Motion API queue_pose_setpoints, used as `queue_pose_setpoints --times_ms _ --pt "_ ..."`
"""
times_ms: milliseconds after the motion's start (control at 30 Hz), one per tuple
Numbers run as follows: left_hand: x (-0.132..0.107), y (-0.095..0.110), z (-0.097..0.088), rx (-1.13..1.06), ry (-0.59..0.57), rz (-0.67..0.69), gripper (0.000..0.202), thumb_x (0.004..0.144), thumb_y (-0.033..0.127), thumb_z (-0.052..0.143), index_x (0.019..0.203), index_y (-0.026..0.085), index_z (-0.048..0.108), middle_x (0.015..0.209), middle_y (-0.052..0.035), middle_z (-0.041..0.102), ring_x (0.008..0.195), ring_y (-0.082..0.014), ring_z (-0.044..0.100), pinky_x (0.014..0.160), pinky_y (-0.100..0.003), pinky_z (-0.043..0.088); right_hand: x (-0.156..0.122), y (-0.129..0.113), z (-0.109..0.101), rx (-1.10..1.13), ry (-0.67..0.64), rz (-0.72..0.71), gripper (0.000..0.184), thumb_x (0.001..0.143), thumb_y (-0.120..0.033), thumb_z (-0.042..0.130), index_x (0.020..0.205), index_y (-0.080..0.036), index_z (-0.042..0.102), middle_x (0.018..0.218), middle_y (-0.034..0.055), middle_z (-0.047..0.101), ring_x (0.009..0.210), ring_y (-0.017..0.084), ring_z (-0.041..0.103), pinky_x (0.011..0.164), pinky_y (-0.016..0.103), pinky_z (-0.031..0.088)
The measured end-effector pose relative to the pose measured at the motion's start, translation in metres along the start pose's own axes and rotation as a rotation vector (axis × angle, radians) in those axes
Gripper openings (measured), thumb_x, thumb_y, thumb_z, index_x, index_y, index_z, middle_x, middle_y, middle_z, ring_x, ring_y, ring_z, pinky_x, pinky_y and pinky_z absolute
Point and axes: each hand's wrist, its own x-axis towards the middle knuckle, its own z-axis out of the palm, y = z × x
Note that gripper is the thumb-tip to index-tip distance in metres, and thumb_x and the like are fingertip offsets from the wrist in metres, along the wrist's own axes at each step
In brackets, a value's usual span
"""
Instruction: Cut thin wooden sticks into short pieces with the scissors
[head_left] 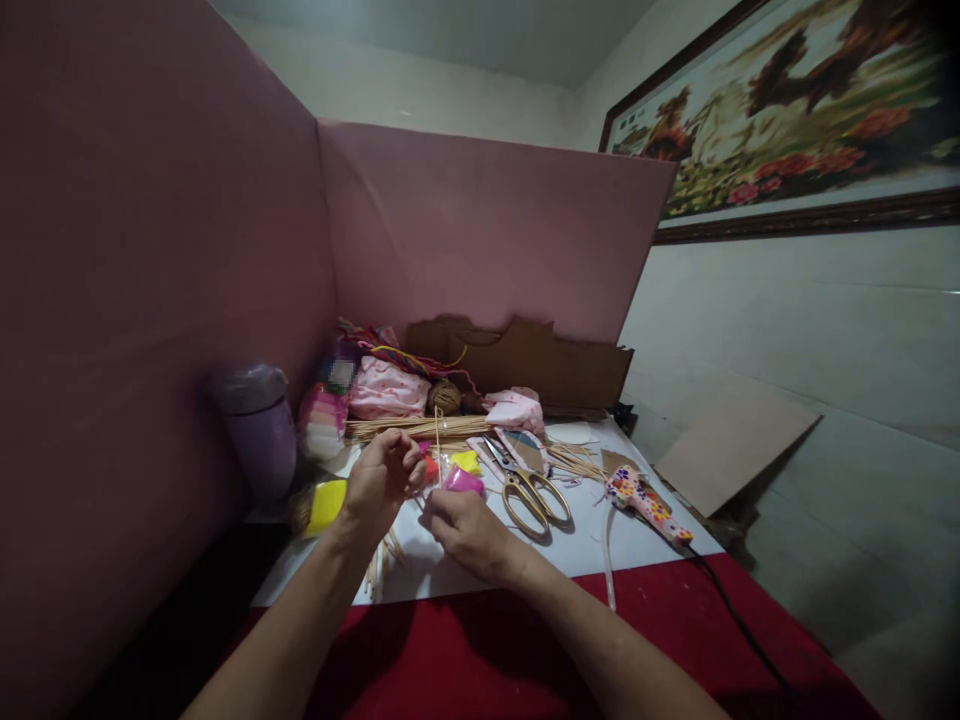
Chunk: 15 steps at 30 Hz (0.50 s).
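A thin wooden stick (438, 440) rises upright from the fingertips of my right hand (466, 532), which is closed in a pinch around its lower end. My left hand (382, 475) is raised just to the left, fingers curled in toward the thumb; whatever lies between them, if anything, is hidden. Beyond my right knuckles is a bright pink packet (463, 481), with a yellow piece (466, 461) behind it. Gold-handled scissors (529, 490) lie to the right of my right hand. Short sticks (384, 565) are scattered below my hands on the white sheet (480, 583).
A floral glue gun (649, 505) with a cable lies at right. At left are a purple lidded cup (261, 430) and a yellow packet (325, 507). Behind are long sticks (465, 428), a twine ball (444, 397), pink spotted fabric (388, 388) and torn cardboard (525, 360).
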Motion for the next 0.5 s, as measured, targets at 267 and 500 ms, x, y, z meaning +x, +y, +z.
queue_pose_setpoints --times_ms 267,500 --pt "0.004 -0.006 -0.005 0.226 0.105 0.002 0.028 0.073 0.04 0.063 0.08 0.013 0.061 0.073 -0.0041 0.063 0.058 -0.0117 0.057 0.052 -0.023 0.044 -0.007 0.013 0.003 0.369 -0.03 0.141 0.021 0.079 -0.022 0.049 0.058 -0.018 0.044 0.053 -0.0045 0.046 0.05 0.008 0.041 0.048 0.019 0.031" --pt "0.01 -0.027 -0.018 0.627 -0.03 -0.081 0.039 0.066 0.047 0.069 0.075 0.009 0.065 0.06 -0.0025 0.059 0.048 -0.0067 0.049 0.044 -0.018 0.033 -0.003 0.021 0.005 0.458 0.145 0.238 0.021 0.077 -0.027 0.052 0.058 -0.017 0.049 0.049 -0.0052 0.044 0.045 0.007 0.037 0.045 0.019 0.03"
